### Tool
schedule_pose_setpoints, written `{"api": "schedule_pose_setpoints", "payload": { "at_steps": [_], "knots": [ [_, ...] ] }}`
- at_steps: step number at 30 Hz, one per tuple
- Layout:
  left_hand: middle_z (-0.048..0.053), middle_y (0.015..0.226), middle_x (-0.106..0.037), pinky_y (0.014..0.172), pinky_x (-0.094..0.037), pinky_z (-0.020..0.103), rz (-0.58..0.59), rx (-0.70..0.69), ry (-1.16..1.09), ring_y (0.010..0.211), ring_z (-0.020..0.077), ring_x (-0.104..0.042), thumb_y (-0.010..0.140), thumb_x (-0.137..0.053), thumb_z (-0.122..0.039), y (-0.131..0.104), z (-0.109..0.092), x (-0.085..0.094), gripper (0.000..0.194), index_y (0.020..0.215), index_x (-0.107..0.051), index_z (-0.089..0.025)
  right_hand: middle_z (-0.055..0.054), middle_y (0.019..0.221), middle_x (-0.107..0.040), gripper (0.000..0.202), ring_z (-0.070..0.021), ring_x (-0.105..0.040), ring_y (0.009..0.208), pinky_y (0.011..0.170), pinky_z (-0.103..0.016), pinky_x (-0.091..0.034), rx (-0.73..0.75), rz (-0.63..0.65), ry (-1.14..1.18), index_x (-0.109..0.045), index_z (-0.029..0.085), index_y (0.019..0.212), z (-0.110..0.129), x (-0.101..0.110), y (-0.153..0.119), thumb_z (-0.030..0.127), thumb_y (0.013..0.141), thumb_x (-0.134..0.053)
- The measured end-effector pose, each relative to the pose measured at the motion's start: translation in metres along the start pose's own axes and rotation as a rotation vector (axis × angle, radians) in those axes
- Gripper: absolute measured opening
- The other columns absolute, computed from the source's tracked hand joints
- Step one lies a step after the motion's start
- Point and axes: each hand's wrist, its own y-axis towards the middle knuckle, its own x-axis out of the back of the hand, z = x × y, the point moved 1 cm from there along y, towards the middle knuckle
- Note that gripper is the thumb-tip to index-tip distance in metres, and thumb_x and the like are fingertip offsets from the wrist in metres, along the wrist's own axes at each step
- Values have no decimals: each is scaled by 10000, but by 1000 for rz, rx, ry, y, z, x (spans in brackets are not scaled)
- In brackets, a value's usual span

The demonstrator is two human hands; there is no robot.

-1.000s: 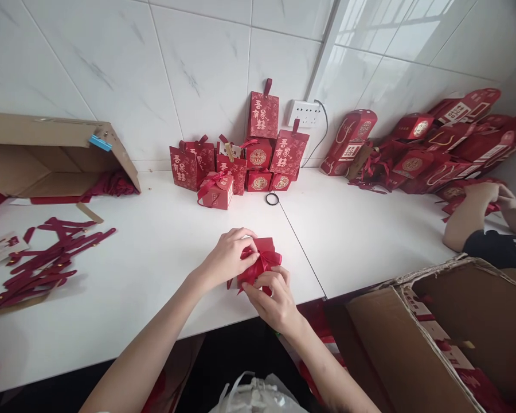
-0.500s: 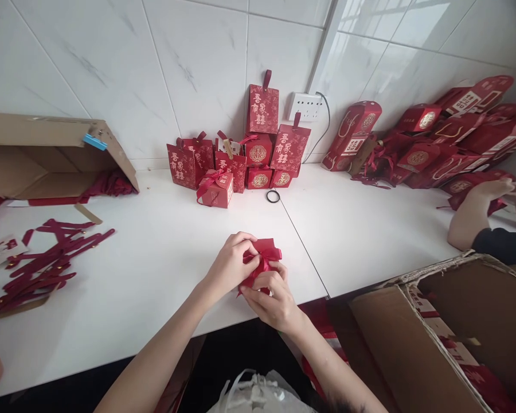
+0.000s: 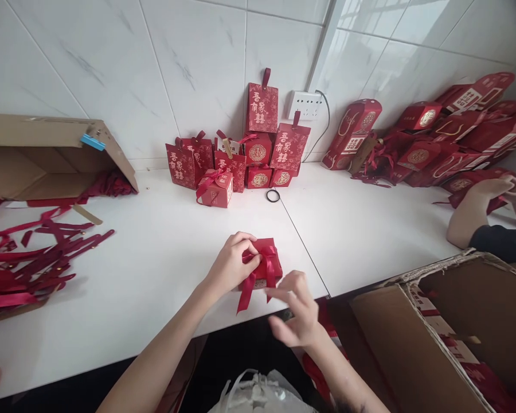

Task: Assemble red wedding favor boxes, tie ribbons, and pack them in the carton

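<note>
The small red box (image 3: pixel 278 268) sits near the front edge of the white tabletop (image 3: pixel 163 258), a little left of the dark seam. A red ribbon (image 3: pixel 270 268) is tied in a bow on it, both tails pointing toward the front edge. The left hand (image 3: pixel 234 258) appears to pinch the ribbon beside the knot, thumb against fingers. The right hand (image 3: pixel 298 315) has its fingers spread just off the right tail and seems to grasp nothing – whether a fingertip brushes the ribbon, I cannot tell.

For a neat bow, it would help to keep the knot pinned at the middle, draw loops and tails evenly in small pulls, and lay the satin flat – pressing lightly, since thin card could dent.

Toward the back edge, an upright bag (image 3: pixel 263 108) reads 吾有家囍 in pale characters, and the bag (image 3: pixel 290 148) below and right of it repeats them. A tall box (image 3: pixel 352 135) near the back wall carries a white 囍 panel. The round gold emblems on the stacked boxes (image 3: pixel 258 152) are too small to read surely. No brand name is legible.
</note>
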Motion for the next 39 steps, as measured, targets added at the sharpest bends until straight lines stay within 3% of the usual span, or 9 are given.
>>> {"api": "schedule_pose_setpoints", "payload": {
  "at_steps": [4,6,8,12,17,24,29,34,39],
  "knots": [
    [37,1089,-574,920,-465,369,6,11,-18,1050,207,-555,807,-529,-207,-1,0,0,130,677,-538,-206,2,516,-483,463,-122,-440,494,518,-266,-339,-754,274,104,-542,179,605,-4,12,-3,385,952,-316],
    [35,1087,-573,928,-459,371,6,9,-23,1057,207,-551,803,-527,-201,-1,0,1,123,681,-535,-206,-3,528,-514,495,-120,-468,510,530,-253,-352,-964,416,257,-546,174,594,-5,8,-4,456,939,-330],
    [34,1088,-571,931,-457,373,8,10,-23,1064,208,-548,801,-527,-201,-1,0,2,115,686,-534,-207,-4,553,-526,474,-124,-486,549,558,-244,-367,-1041,421,377,-552,169,613,-6,2,-3,508,902,-391],
    [39,1082,-573,941,-451,382,-1,24,-21,1070,212,-548,804,-517,-207,-2,0,2,121,684,-534,-207,14,559,-480,409,-112,-445,552,547,-233,-346,-1041,421,456,-511,173,605,-11,-2,-1,494,855,-467],
    [41,1111,-562,964,-436,387,28,53,-52,1100,216,-535,811,-535,-248,1,2,1,124,697,-567,-210,24,605,-482,344,-106,-436,598,599,-231,-353,-928,600,385,-457,180,600,-20,16,4,388,873,-451],
    [53,1121,-556,996,-420,379,42,14,-98,1119,211,-534,834,-522,-287,-1,5,8,93,857,-582,-220,-2,670,-596,243,-134,-480,632,603,-251,-362,-930,861,107,-626,191,694,-45,50,28,407,792,-571],
    [78,1156,-531,1021,-388,414,-86,24,3,1177,234,-488,844,-497,-304,-7,4,16,108,871,-546,-211,-4,587,-511,477,-143,-456,569,529,-258,-334,-938,506,-125,-530,199,648,-54,46,56,598,852,-367],
    [80,1047,-539,940,-431,412,-186,81,71,1081,248,-512,798,-558,-364,-14,8,15,163,836,-532,-207,28,499,-457,451,-117,-424,460,455,-244,-294,-874,440,-73,-419,215,582,-46,5,62,599,814,-468],
    [14,795,-535,680,-462,298,-145,249,-17,730,168,-552,850,-467,-421,-21,5,11,239,737,-483,-212,35,504,-470,387,-107,-438,432,425,-230,-318,-947,362,86,-455,211,607,-42,-5,55,539,806,-507]
  ]
}}
